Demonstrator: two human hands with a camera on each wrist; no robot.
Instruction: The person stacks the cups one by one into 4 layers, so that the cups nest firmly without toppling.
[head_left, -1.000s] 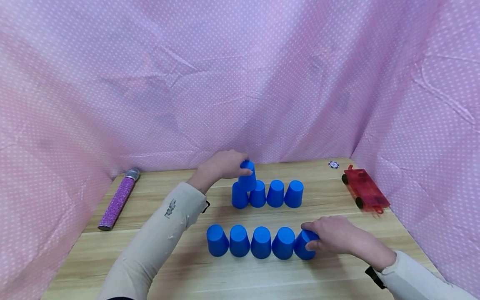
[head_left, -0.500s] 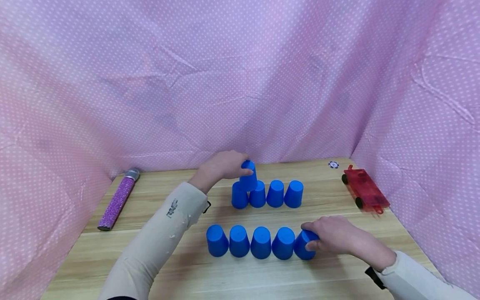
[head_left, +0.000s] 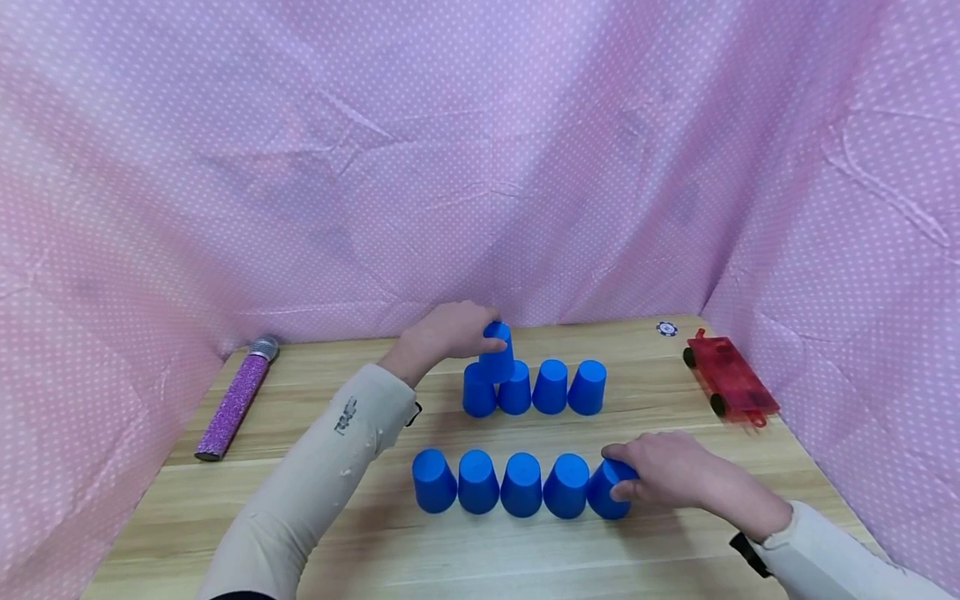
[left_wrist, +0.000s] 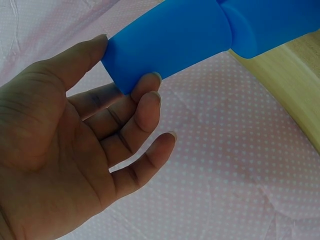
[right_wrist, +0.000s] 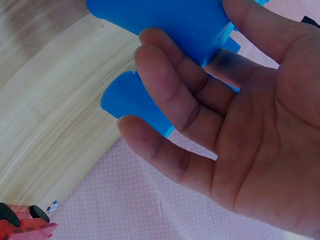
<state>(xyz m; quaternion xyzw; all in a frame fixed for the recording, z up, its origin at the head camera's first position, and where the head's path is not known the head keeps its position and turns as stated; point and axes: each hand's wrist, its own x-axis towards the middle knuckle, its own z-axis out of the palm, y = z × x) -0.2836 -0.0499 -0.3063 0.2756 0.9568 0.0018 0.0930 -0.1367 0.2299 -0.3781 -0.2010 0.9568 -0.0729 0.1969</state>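
My left hand (head_left: pixel 453 329) pinches an upside-down blue cup (head_left: pixel 497 358) between thumb and fingers. That cup sits across the two leftmost cups of the back row, where several blue cups (head_left: pixel 551 387) stand upside down side by side. In the left wrist view the held cup (left_wrist: pixel 170 42) meets a lower cup (left_wrist: pixel 272 25). My right hand (head_left: pixel 671 471) grips the rightmost cup (head_left: pixel 609 492) of the front row, thumb on the near side and a finger at its top. Several more upside-down blue cups (head_left: pixel 522 487) stand to its left in a line.
A glittery purple microphone (head_left: pixel 238 400) lies at the left of the wooden table (head_left: pixel 330 533). A red toy cart (head_left: pixel 729 379) with black wheels is at the right, with a poker chip (head_left: pixel 667 329) behind it. Pink dotted cloth (head_left: pixel 480 167) hangs around the back and sides.
The left hand and its cup have shifted very slightly to the right over the back row. The right hand stays on the same front cup.
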